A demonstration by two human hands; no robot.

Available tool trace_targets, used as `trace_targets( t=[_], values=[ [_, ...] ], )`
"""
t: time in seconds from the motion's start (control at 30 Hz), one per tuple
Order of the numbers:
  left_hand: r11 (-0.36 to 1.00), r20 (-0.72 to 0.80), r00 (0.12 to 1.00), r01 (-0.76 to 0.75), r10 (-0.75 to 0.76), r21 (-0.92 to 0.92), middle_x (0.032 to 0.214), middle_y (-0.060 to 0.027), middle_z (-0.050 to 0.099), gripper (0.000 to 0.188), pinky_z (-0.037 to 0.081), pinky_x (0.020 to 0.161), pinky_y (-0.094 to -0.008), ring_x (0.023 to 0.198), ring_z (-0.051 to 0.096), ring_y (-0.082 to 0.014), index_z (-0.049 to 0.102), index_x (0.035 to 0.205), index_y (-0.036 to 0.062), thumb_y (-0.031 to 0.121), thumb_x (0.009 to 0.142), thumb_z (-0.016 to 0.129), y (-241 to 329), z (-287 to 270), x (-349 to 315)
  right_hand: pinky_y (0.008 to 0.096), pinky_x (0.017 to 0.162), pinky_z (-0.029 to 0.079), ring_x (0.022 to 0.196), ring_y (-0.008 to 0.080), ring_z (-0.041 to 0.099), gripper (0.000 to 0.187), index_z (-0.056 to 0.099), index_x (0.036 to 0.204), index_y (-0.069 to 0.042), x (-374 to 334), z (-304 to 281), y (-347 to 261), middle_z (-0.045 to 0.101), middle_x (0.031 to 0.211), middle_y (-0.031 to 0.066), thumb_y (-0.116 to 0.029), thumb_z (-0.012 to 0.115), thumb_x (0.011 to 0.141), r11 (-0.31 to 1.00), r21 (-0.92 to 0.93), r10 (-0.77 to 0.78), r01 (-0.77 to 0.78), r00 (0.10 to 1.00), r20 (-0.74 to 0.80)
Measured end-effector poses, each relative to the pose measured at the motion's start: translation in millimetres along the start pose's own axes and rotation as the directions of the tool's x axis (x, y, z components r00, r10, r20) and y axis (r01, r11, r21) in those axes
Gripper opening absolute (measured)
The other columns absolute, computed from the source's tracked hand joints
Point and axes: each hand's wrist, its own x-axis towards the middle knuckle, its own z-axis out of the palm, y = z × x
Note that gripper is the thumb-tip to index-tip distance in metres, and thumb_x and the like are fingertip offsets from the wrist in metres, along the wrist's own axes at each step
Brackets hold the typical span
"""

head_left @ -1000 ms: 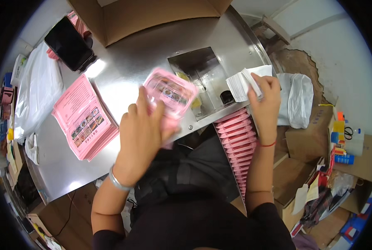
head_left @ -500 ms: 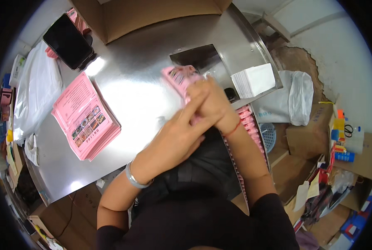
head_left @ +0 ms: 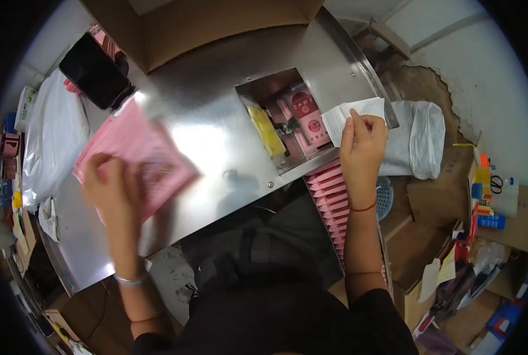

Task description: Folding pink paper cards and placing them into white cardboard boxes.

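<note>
My left hand (head_left: pixel 115 188) is over the pile of flat pink printed bags at the left of the metal table. Its fingers are curled on the top pink bag (head_left: pixel 157 163), which is smeared by motion with its right side raised. At the table's right edge my right hand (head_left: pixel 363 142) pinches the top of a stack of folded white papers (head_left: pixel 335 121). Beside that stack, a rectangular opening (head_left: pixel 279 171) in the table shows a pink printed packet (head_left: pixel 314 127) and a yellow piece (head_left: pixel 266 131) inside.
A cardboard box (head_left: pixel 187 35) stands at the far edge, with a black phone (head_left: pixel 95 70) left of it. White plastic wrap (head_left: pixel 54 136) lies along the left. Below the opening, a long box holds a row of pink packets (head_left: pixel 329 204). A white sack (head_left: pixel 424 139) is at the right.
My hands were together over the opening with a small pink packet; now they are apart. My left hand has moved left to the pink bags, my right to the white papers.
</note>
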Motion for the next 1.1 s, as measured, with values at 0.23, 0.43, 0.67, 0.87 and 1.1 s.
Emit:
trace_targets(
  t=[0.23, 0.43, 0.67, 0.87, 1.1],
  values=[
    [0.914, 0.267, 0.927, -0.15, 0.262, -0.377, 0.147, -0.0252, 0.036, 0.04, 0.024, 0.109, -0.0665, 0.14, 0.026, -0.051, 0.057, 0.104, 0.0026, 0.031, 0.081, 0.075, 136, 41, -25, 0.0401, 0.078, 0.046, 0.088, 0.0306, 0.054, 0.028, 0.068, 0.108, 0.004, 9, -16, 0, 0.057, 0.097, 0.0142, -0.005, 0.07, 0.082, 0.981, 0.069, -0.186, 0.181, 0.98, 0.074],
    [0.876, 0.231, 0.919, -0.192, 0.319, -0.442, 0.143, -0.0259, 0.042, 0.046, 0.027, 0.108, -0.0654, 0.137, 0.032, -0.0495, 0.057, 0.101, 0.0007, 0.036, 0.079, 0.076, 127, 39, -25, 0.0382, 0.078, 0.046, 0.087, 0.0281, 0.055, 0.026, 0.069, 0.106, 0.005, 10, -20, 8, 0.058, 0.094, 0.0126, -0.002, 0.067, 0.081, 0.974, 0.168, -0.171, 0.152, 0.98, 0.103],
    [0.926, 0.237, 0.941, -0.151, 0.242, -0.345, 0.144, -0.0272, 0.04, 0.038, 0.026, 0.111, -0.0617, 0.138, 0.032, -0.0502, 0.057, 0.103, 0.001, 0.029, 0.082, 0.073, 141, 34, -30, 0.0363, 0.08, 0.046, 0.088, 0.0278, 0.056, 0.026, 0.068, 0.107, 0.005, 8, -31, 18, 0.058, 0.096, 0.0129, 0.0, 0.065, 0.081, 0.941, 0.337, -0.036, -0.024, 0.985, 0.17],
    [0.869, 0.271, 0.914, -0.148, 0.303, -0.473, 0.151, -0.0259, 0.034, 0.044, 0.02, 0.114, -0.0622, 0.141, 0.028, -0.0486, 0.059, 0.113, 0.0039, 0.024, 0.077, 0.074, 126, 38, -34, 0.0372, 0.086, 0.048, 0.093, 0.0308, 0.059, 0.038, 0.068, 0.113, -0.001, 19, -28, 26, 0.063, 0.101, 0.0122, 0.0, 0.067, 0.074, 0.976, 0.123, -0.192, 0.181, 0.978, 0.08],
    [0.954, 0.321, 0.912, -0.187, 0.257, -0.234, 0.144, -0.0199, 0.042, 0.04, 0.027, 0.106, -0.0618, 0.13, 0.04, -0.0431, 0.059, 0.117, 0.0076, 0.013, 0.078, 0.066, 99, 29, -26, 0.0581, 0.108, 0.032, 0.11, 0.0316, 0.057, 0.034, 0.069, 0.114, -0.011, -36, 9, -91, 0.06, 0.11, 0.011, -0.013, 0.06, 0.081, 0.755, 0.481, -0.592, 0.445, 0.777, 0.212]
  ],
)
